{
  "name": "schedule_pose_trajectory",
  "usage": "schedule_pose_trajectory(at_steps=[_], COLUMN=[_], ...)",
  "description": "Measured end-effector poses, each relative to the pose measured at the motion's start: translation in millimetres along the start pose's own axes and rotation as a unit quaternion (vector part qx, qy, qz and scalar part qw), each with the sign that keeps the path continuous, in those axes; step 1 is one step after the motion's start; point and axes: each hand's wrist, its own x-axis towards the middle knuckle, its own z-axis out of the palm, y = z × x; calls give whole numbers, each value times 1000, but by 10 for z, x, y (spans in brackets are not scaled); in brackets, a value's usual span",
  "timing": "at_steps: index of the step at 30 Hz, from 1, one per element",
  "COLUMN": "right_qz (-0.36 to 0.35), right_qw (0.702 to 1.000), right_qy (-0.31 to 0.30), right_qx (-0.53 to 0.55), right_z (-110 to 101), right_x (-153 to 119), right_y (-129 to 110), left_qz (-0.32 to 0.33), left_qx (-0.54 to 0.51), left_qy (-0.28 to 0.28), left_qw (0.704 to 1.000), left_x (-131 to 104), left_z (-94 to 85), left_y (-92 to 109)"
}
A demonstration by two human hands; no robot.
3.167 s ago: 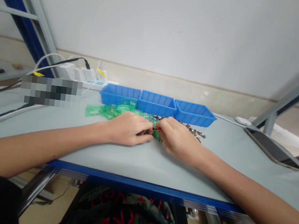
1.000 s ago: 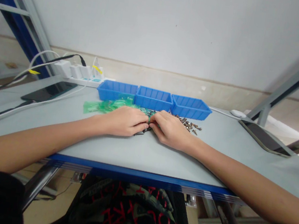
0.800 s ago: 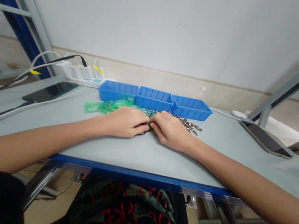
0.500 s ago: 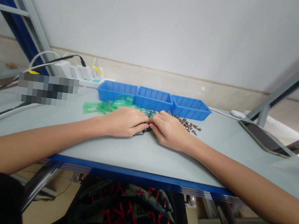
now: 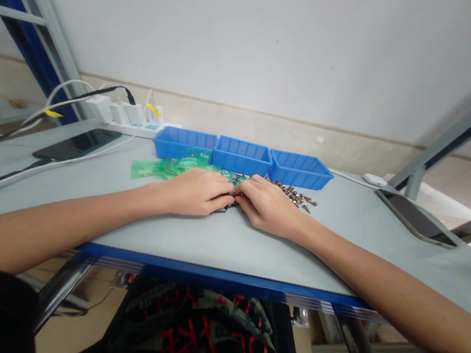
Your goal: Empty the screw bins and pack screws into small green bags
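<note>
My left hand [image 5: 202, 193] and my right hand [image 5: 263, 204] meet fingertip to fingertip low over the table. Both are closed in a pinch, and whatever sits between the fingers is too small and too covered to name. Under and behind the fingers lie small dark pieces [image 5: 219, 210], partly hidden. Beyond my left hand is a heap of thin green plastic bags [image 5: 171, 167]. A scatter of small brassy metal parts [image 5: 297, 197] spreads out past my right hand.
Three blue plastic bins [image 5: 242, 157] stand in a row at the back, before the wall. A power strip [image 5: 137, 129] with chargers and cables is at the left, beside a dark phone [image 5: 77, 144]. Another phone [image 5: 416, 218] lies at the right.
Both hands stay in nearly the same place, with fingertips still together. No clear movement of the bags, metal parts or bins shows.
</note>
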Motion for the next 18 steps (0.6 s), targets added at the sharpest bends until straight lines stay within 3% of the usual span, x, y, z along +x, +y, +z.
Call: schedule_pose_trajectory(at_steps=[18], right_qz=[8], right_qw=[1000], right_qy=[2], right_qx=[5], right_z=[5], right_x=[3], right_y=[-1], left_qz=[7], left_qx=[3], left_qy=[-11], left_qw=[1000], left_x=[3], left_z=[-21], left_y=[6])
